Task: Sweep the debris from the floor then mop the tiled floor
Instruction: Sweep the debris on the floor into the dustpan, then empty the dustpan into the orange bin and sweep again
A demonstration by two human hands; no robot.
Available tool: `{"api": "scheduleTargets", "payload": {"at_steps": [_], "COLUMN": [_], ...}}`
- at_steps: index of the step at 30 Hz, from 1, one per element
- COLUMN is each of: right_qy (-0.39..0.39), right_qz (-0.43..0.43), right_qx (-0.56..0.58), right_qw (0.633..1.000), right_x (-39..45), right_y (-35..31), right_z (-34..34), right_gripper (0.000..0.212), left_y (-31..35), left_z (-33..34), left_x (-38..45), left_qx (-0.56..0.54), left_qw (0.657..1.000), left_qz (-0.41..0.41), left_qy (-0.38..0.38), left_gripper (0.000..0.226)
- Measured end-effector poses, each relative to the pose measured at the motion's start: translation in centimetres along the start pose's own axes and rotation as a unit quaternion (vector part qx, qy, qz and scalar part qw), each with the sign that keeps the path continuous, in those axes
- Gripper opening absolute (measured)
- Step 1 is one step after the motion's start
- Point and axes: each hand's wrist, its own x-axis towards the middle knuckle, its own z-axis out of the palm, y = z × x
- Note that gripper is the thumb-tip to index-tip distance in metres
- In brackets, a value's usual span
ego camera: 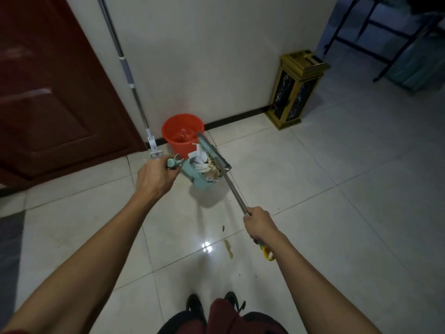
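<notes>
Tiled floor fills most of my view, pale and glossy, with a light reflection near the middle and a few dark specks and a yellowish smear just ahead of my shoes. At upper left I see a dark red door, and beside it the white wall with a dark skirting strip along its foot. A mop with a metal pole leans against that wall, its white head joint near the floor by the door. A gold-framed black bin stands against the wall's corner at right. An orange bucket sits on the floor at the foot of the wall, close to the mop.

Just in front of the bucket I hold a pale green dustpan tilted above the floor, loaded with debris: paper scraps and brownish bits. My left hand has its grip curled around the dustpan's handle. My right hand has its grip wrapped tight round the metal shaft of the broom, whose grey head lies across the top of the dustpan, touching the debris; the yellow handle end pokes out beneath my wrist.
</notes>
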Motion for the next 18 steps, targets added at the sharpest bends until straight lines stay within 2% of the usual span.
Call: {"api": "scheduleTargets", "payload": {"at_steps": [8, 18], "right_qy": [-0.01, 0.01], "right_qz": [-0.05, -0.064], "right_qx": [0.003, 0.023], "right_qw": [0.999, 0.998], "right_x": [3.3, 8.8], "right_y": [-5.7, -16.8], "right_z": [-2.1, 1.0], "right_gripper": [0.033, 0.03], "left_y": [-0.9, -7.0], "left_z": [-2.5, -7.2], "left_x": [4.0, 13.8], "left_qx": [0.015, 0.026], "left_qw": [0.997, 0.995], "left_qz": [-0.027, -0.021], "left_qy": [0.077, 0.092], "left_gripper": [0.028, 0.029]}}
